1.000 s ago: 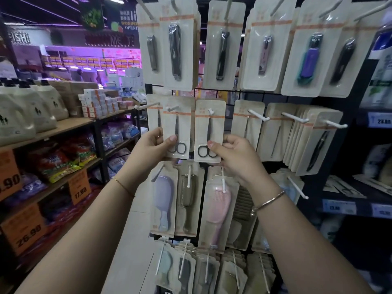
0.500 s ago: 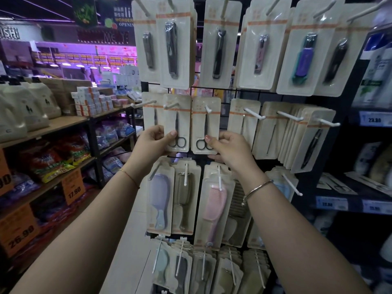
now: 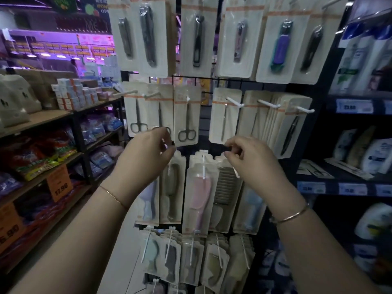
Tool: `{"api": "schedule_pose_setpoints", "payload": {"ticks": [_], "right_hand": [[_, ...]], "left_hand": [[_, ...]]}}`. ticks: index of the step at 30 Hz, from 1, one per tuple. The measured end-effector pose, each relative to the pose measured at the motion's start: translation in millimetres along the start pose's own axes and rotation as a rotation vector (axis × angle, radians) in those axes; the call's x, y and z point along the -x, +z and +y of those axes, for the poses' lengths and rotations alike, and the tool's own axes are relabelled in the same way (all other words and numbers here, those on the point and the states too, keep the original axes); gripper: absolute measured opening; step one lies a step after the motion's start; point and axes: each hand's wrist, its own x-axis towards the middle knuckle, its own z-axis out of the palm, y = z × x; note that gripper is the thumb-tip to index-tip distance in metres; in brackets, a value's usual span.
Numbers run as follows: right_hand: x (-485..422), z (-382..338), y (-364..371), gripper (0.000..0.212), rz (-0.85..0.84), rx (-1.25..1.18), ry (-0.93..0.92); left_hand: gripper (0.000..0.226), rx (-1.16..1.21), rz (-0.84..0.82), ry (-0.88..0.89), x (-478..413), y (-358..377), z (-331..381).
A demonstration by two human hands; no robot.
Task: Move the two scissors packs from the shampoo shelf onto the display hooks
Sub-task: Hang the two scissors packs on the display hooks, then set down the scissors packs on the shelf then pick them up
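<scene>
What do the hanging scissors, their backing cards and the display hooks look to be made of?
Scissors: metal by the look, grey with a dull sheen. Backing card: matte cream cardboard with an orange stripe; any clear plastic cover is hard to tell. Hooks: smooth white pegs, plastic or coated wire; unclear which.

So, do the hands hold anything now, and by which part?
Nothing is held. The left hand and right hand are below the hanging scissors packs, fingers loosely curled.
</scene>
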Motion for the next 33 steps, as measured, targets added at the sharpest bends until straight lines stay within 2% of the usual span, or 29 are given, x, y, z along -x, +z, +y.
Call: {"api": "schedule_pose_setpoints", "payload": {"ticks": [3,7,13,15,18,20,25,28,33], "right_hand": [[21.0,15.6,-25.2,0.012,-0.004,0.071,0.031],[47.7,49.6,-61.5,0.012,-0.028,0.14,0.098],[79.8,130.5,-115.1,0.012,-0.018,0.231,0.274],[85.9,165.7,-130.3,0.012,-0.029,0.252,0.323],[87.6,223.3,-148.9,0.012,-0.053,0.274,0.335],[83.4,262.9,-158.2,0.012,-0.07,0.256,0.36],[63.9,353.7,-167.7,0.01,-0.083,0.141,0.401],[53.9,402.2,-168.1,0.008,-0.096,0.113,0.413],[36.1,467.6,-158.5,0.017,-0.109,0.09,0.441]], "left_hand": [[0.015,0.003,-0.127,0.084,-0.3,14.3,41.1],[0.012,0.184,-0.25,0.162,-0.4,46.9,97.7],[0.014,0.297,-0.353,0.23,-5.6,118.1,186.6],[0.016,0.245,-0.346,0.237,-8.8,141.9,216.2],[0.016,0.218,-0.209,0.243,-14.1,172.0,252.7],[0.013,0.277,-0.187,0.22,-22.8,190.8,275.9],[0.012,0.308,-0.351,0.072,-57.6,268.0,318.9],[0.013,0.277,-0.391,-0.018,-77.2,319.9,328.5],[0.016,0.234,-0.401,-0.136,-98.4,383.3,335.3]]}}
